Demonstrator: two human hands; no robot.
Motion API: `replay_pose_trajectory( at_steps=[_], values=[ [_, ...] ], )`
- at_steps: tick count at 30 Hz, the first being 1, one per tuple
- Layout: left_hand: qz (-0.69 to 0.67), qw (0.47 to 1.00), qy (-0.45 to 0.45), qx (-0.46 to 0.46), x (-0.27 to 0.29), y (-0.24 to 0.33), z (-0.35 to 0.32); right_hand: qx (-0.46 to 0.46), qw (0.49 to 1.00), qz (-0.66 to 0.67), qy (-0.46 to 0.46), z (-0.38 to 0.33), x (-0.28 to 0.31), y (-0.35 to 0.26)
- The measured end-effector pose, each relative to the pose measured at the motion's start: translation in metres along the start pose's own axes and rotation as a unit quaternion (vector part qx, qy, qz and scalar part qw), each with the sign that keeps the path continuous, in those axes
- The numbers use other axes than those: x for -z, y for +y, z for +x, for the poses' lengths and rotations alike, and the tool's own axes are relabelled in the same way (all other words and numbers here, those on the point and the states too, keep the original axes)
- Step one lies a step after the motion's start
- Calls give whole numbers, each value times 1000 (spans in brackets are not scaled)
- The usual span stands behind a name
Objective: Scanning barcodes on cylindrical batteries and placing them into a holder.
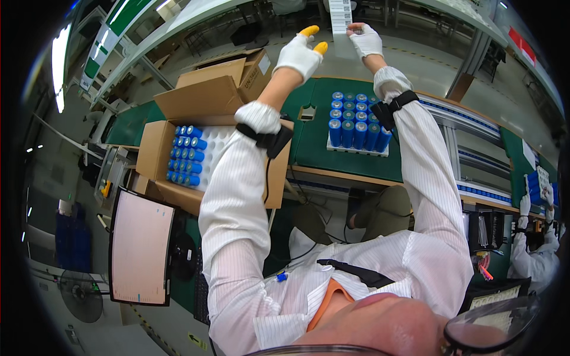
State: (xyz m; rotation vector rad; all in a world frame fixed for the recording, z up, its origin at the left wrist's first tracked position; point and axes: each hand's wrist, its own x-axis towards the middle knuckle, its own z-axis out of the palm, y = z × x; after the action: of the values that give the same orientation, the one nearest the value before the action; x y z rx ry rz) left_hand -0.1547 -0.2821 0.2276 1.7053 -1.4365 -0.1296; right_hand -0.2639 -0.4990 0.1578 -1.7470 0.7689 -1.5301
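Observation:
My left hand (298, 57), in a white glove with yellow covers on two fingertips, is raised above the green table. Its covered fingers are apart and nothing shows between them. Farther right, my right hand (366, 43) wears a white glove with bare fingertips. Those fingertips pinch the right edge of a white strip of labels (341, 16) hanging at the top. Below the right hand, blue cylindrical battery cells (360, 135) stand upright in rows in a white tray (356, 151). More blue cells (186, 155) sit in a white holed tray inside an open cardboard box (155, 148), below my left hand.
A monitor (142, 249) stands at the lower left, near the box. A metal shelf frame (469, 56) rises beyond the table's right side. Rails (475, 142) run along the right. Another person's gloved hands (525, 204) are beside blue cells at the far right.

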Motion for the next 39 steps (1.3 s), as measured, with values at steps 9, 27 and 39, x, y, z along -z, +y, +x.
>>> replay_pose_trajectory(
  at_steps=[9,27,39],
  values=[
    [-91,991,44,-87,-63,-27,97,24,996,66,-59,-5,21,-39],
    [-132,979,54,-144,-64,-27,109,130,991,4,28,-12,24,-53],
    [-23,987,56,-146,-57,-26,113,274,956,-67,74,-5,35,-58]
  ],
)
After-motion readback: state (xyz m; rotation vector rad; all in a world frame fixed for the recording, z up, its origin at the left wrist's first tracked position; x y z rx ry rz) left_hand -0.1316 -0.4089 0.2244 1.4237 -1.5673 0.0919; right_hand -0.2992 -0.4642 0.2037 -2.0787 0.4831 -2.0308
